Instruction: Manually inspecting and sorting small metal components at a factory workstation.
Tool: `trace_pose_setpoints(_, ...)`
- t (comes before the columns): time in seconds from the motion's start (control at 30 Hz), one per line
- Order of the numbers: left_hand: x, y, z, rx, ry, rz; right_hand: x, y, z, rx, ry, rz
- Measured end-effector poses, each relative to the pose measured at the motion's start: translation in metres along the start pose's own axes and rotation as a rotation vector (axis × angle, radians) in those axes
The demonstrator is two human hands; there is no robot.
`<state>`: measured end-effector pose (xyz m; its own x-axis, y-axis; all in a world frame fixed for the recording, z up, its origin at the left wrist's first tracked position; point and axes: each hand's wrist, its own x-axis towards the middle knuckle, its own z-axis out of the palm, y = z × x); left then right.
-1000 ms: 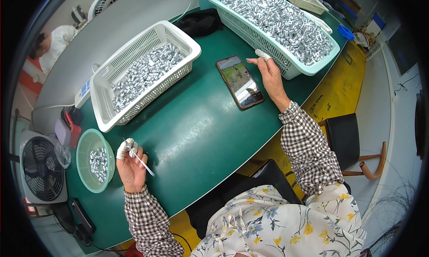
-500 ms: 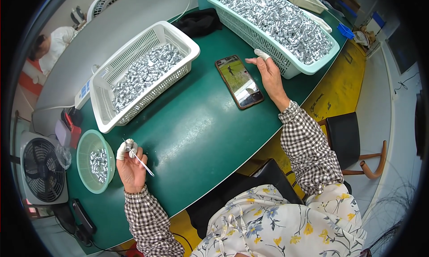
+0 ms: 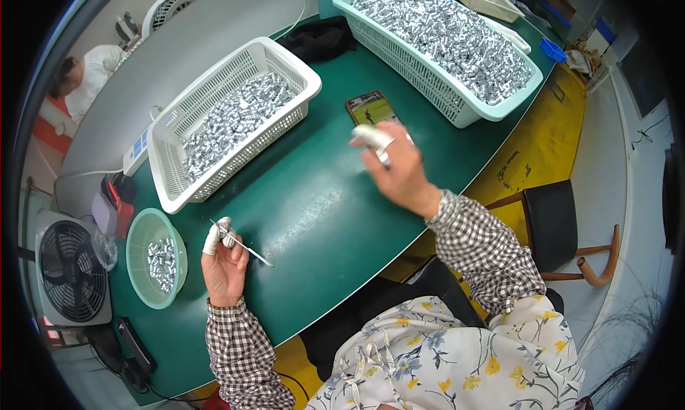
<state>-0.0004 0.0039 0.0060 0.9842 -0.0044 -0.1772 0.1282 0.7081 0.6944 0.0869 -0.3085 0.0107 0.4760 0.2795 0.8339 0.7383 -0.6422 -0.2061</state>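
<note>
My left hand [image 3: 224, 274], with white finger cots on its fingertips, is closed around a thin white stick [image 3: 255, 254] with a fine dark tip. A small silvery piece may be between those fingertips, too small to make out. It hovers just right of a green bowl [image 3: 180, 256] holding several small silver metal parts [image 3: 162, 265]. My right hand [image 3: 399, 174], also with white covering on a fingertip, is motion-blurred. It is above the table, covering the lower part of a phone [image 3: 369, 112] whose screen is lit. Whether its fingers hold anything is unclear.
A white basket [image 3: 312, 82] of silver parts stands at the back left, a larger pale green basket [image 3: 524, 104] heaped with them at the back right. Black cloth [image 3: 314, 39] lies between. A fan [image 3: 71, 267] is far left; a chair [image 3: 549, 217] stands right. Another person [image 3: 89, 74] sits beyond the partition.
My right hand has moved left and nearer from beside the phone, now covering part of it. My left hand has shifted slightly right with the stick.
</note>
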Motion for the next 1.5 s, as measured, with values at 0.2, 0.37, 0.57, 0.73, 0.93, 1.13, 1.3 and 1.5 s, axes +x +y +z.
trace_pose_setpoints(0.2, -0.005, 0.001, 0.003, 0.061, 0.025, 0.056, 0.017, -0.090, 0.050, 0.948, -0.515, 0.536)
trace_pose_setpoints(0.37, -0.005, -0.003, 0.008, 0.162, 0.017, 0.089, 0.043, -0.105, 0.062, 1.075, -0.835, 0.618)
trace_pose_setpoints(0.57, -0.006, 0.001, 0.007, 0.191, 0.045, 0.110, 0.046, -0.112, 0.087, 1.015, -0.779, 0.434)
trace_pose_setpoints(0.73, -0.007, 0.004, 0.007, 0.155, 0.013, 0.131, 0.049, -0.114, 0.097, 1.397, -0.904, 0.726)
trace_pose_setpoints(0.93, -0.009, 0.006, 0.016, 0.254, -0.032, 0.138, 0.050, -0.105, 0.094, 1.719, -0.986, 1.074)
trace_pose_setpoints(1.13, -0.009, 0.006, 0.014, 0.288, 0.021, 0.122, 0.044, -0.113, 0.095, 1.773, -0.955, 1.065)
trace_pose_setpoints(1.3, -0.006, 0.001, 0.016, 0.390, 0.112, 0.185, 0.045, -0.124, 0.094, 1.563, -0.828, 0.963)
trace_pose_setpoints(1.5, -0.004, -0.003, 0.018, 0.333, 0.150, 0.179, 0.024, -0.138, 0.104, 0.392, -0.298, -0.042)
